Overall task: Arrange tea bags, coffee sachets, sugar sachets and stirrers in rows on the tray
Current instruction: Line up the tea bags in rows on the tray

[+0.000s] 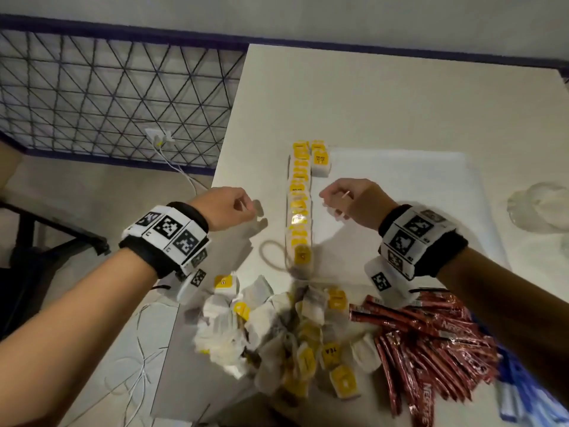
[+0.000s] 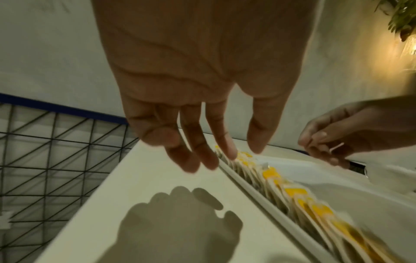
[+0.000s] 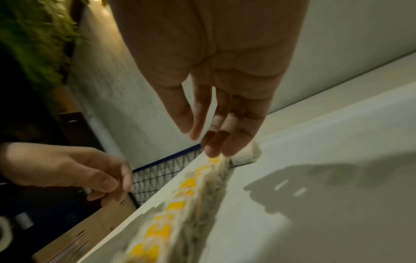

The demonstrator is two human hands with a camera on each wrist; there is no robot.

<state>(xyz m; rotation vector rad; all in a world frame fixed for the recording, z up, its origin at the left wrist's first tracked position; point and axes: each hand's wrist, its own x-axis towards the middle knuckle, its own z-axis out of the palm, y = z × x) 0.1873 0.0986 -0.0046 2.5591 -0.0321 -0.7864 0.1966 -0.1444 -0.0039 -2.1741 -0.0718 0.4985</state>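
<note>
A: What do we see on the white tray [image 1: 400, 167]?
B: A row of tea bags [image 1: 298, 204] with yellow tags, overlapping along its left wall, and a second short row [image 1: 320, 161] just begun beside it at the far end

A: And our hands?
B: Our left hand [image 1: 229, 208] hangs over the worktop [image 1: 385, 103] just left of the tray, fingers loose and slack, holding nothing. Our right hand [image 1: 348, 201] hangs over the tray just right of the row, fingers bent downward; we cannot tell whether it has hold of anything

A: Where is the remaining stock?
B: Near us on the worktop: a loose heap of tea bags [image 1: 286, 337], with a pile of red coffee sachets [image 1: 431, 343] to its right. A rubber band [image 1: 272, 252] lies beside the row's near end
</note>
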